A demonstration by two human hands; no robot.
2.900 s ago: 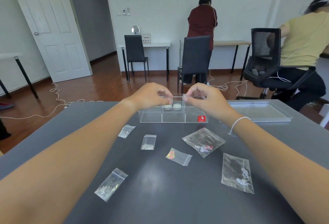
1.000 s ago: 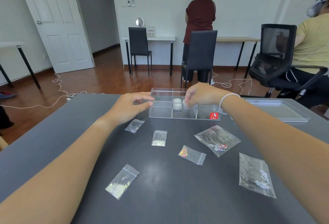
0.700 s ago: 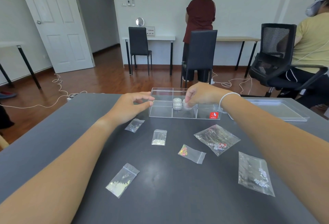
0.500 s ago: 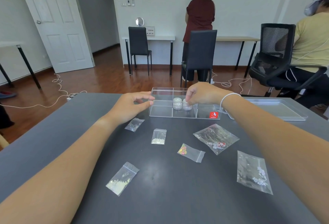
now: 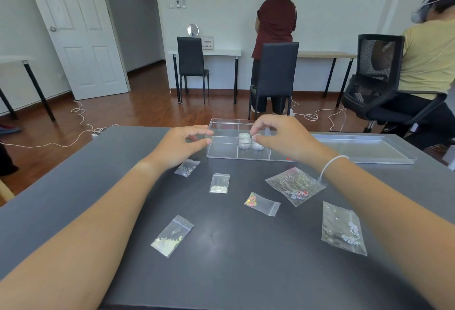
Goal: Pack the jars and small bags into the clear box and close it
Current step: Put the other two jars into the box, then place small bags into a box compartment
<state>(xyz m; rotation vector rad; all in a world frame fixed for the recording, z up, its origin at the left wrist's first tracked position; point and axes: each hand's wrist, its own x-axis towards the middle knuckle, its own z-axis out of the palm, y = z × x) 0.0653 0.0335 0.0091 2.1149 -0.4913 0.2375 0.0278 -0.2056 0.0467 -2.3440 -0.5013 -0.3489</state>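
The clear divided box [image 5: 222, 148] stands at the table's far edge. In its middle compartment two small white jars [image 5: 244, 141] sit stacked. A third jar [image 5: 257, 146] stands just to their right, and my right hand [image 5: 283, 137] pinches it at the top. My left hand [image 5: 182, 144] pinches the box's left wall between thumb and forefinger. Several small clear bags lie loose on the table: a glitter bag [image 5: 187, 167], a white-bead bag [image 5: 219, 183], a bag of coloured pieces [image 5: 262, 203], a larger bag [image 5: 295, 185], a flower bag [image 5: 342, 227] and a pale-sequin bag [image 5: 172, 235].
The box's clear lid [image 5: 364, 148] lies flat to the right of the box. The dark table [image 5: 234, 260] ends just behind the box. Beyond it are black chairs [image 5: 274, 73], two people and cables on the wooden floor.
My right hand has shifted slightly back toward me, uncovering the third jar beside the stacked pair. The left hand has stayed at the box's left end. The bags have not moved.
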